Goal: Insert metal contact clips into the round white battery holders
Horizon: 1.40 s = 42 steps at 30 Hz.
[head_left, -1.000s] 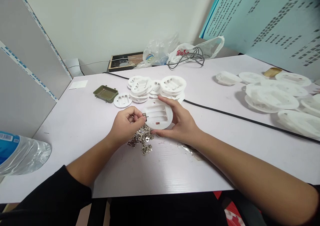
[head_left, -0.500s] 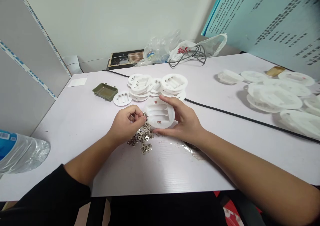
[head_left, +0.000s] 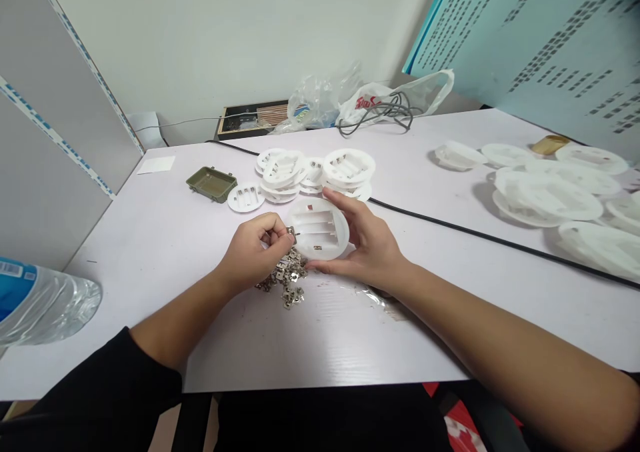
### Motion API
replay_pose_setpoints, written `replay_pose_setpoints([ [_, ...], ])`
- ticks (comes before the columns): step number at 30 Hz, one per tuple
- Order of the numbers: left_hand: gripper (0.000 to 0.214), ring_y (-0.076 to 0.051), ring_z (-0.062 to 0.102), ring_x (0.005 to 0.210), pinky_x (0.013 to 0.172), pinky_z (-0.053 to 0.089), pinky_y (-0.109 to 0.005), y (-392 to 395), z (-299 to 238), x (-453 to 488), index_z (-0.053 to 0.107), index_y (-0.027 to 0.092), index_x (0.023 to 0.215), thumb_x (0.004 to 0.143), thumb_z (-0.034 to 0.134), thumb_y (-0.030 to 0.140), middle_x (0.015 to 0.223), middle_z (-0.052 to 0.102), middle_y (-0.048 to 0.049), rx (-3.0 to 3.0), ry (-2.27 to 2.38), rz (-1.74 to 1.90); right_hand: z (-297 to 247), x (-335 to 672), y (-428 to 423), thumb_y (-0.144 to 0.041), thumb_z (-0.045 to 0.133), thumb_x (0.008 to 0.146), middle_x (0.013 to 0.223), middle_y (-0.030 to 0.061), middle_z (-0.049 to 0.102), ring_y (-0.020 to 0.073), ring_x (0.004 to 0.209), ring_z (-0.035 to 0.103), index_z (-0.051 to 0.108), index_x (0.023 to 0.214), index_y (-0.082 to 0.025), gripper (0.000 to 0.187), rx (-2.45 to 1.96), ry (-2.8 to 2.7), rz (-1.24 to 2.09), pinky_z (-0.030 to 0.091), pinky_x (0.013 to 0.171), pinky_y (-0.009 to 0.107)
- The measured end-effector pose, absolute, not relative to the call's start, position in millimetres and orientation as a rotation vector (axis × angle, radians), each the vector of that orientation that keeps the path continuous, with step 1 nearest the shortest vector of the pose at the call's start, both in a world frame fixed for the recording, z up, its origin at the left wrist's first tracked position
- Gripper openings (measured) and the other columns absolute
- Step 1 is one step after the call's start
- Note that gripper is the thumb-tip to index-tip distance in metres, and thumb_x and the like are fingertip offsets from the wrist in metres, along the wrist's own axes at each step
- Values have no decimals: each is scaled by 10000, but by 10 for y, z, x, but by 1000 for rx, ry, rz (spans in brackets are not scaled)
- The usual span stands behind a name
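My right hand (head_left: 373, 239) grips a round white plastic battery holder (head_left: 320, 223) by its right side, thumb and fingers at opposite edges. Its slots face me, and small metal pieces show near its top and bottom rim. Pinched between the thumb and fingertips of my left hand (head_left: 263, 244) is a small metal battery contact (head_left: 291, 232), held right at the holder's left edge. Whether the contact touches the holder I cannot tell. Beneath both hands lies a loose pile of similar metal contacts (head_left: 290, 272), partly hidden by my left hand.
Behind my hands are stacks of white battery holders (head_left: 349, 165) with metal contacts fitted. More white holders (head_left: 550, 192) lie at the right. An olive plastic box (head_left: 211, 184) sits left of the stacks. A black cable (head_left: 450, 224) crosses the table; a water bottle (head_left: 50, 305) lies at the left.
The battery holder has tilted slightly in my right hand. My left hand keeps its pinch on the contact at the holder's left edge, almost unmoved.
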<state>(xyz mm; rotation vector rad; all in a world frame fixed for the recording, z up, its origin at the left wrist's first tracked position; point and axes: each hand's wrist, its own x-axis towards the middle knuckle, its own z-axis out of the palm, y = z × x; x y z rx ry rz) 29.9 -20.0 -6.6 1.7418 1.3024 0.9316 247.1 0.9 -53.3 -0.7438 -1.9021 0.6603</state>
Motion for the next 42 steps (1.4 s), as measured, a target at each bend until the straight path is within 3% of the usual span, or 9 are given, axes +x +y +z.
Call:
replay_pose_setpoints([
  [6,211,-118,411,550,546,362,-275,-194,-63,298,499,215,640,809,620,246,577,474,38,1766,1274,929,-501,2478,1,-519,895,715,1390,114,627,361,1288,599,472,1529,-308,941,-727,-1929,620,585,1023,552],
  [15,212,-122,431,562,548,372,-273,-195,-61,295,511,212,643,804,635,270,595,509,28,1751,1291,928,-518,2480,20,-536,917,667,1471,124,579,389,1388,519,469,1531,-297,1002,-768,-1902,651,578,1034,562],
  [42,217,-130,444,566,533,368,-271,-206,-77,294,509,219,642,807,635,280,574,486,31,1737,1274,943,-533,2472,21,-559,931,644,1470,89,576,370,1436,481,461,1528,-333,1027,-697,-1817,710,460,1175,596],
])
